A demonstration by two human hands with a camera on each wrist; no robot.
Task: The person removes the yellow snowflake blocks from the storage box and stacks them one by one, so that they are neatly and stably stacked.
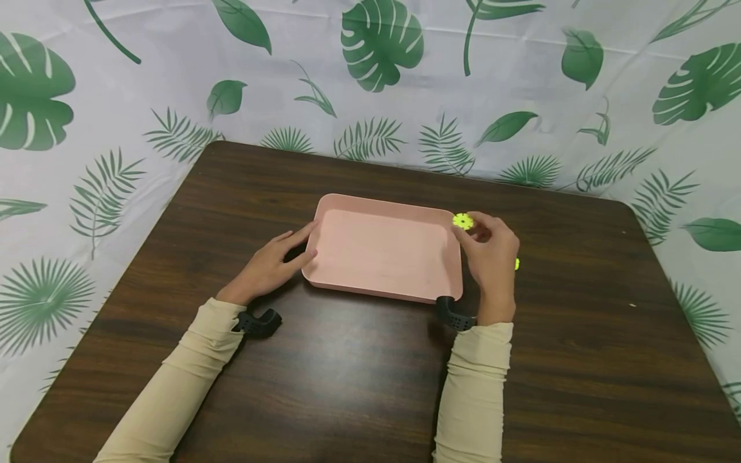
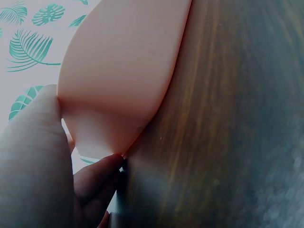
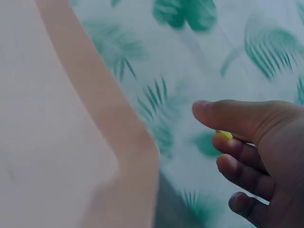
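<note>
A pink rectangular tray (image 1: 382,292) sits at the middle of the table. At its left end my left hand (image 1: 262,267) rests against the rim, thumb and fingers extended and spread; their tips meet the tray (image 2: 118,71) in the left wrist view too. Over the tray's far right corner, my right hand (image 1: 491,254) pinches a bright yellow-green notched disc (image 1: 462,222) between thumb and fingers. Only a sliver of the disc (image 3: 224,135) shows in the right wrist view; the fingers hide the rest.
Another yellow-green piece (image 1: 517,264) peeks out beside my right wrist, mostly hidden. Dark wood tabletop (image 1: 579,360) surrounds the tray. A white leaf-print cloth (image 1: 278,71) hangs behind the table. Each wrist wears a black mount (image 1: 258,323). A tiny pale fleck (image 1: 633,305) lies at right.
</note>
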